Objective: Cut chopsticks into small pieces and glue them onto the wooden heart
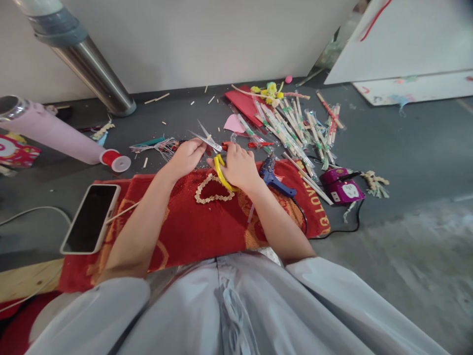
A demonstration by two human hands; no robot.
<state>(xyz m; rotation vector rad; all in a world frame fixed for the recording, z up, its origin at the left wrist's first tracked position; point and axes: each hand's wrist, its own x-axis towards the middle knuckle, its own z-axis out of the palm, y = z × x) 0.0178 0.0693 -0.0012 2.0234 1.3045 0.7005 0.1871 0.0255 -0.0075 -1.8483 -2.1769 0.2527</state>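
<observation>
My right hand (239,165) is closed through the yellow handles of a pair of scissors (211,142), whose blades stand apart and point up and to the left. My left hand (187,156) sits just left of the blades, its fingers pinched near them; what it pinches is too small to make out. Both hands hover over the far edge of a red towel (192,231). A heart-shaped ring of pale beads (212,190) lies on the towel just below my hands.
A blue glue gun (273,178) lies right of my right hand, and a purple device (342,186) with a black cord further right. Wrapped sticks (291,129) are heaped behind. A phone (91,218) rests on the towel's left. A red thread spool (116,160), pink bottle (55,133) and metal pipe (92,69) stand left.
</observation>
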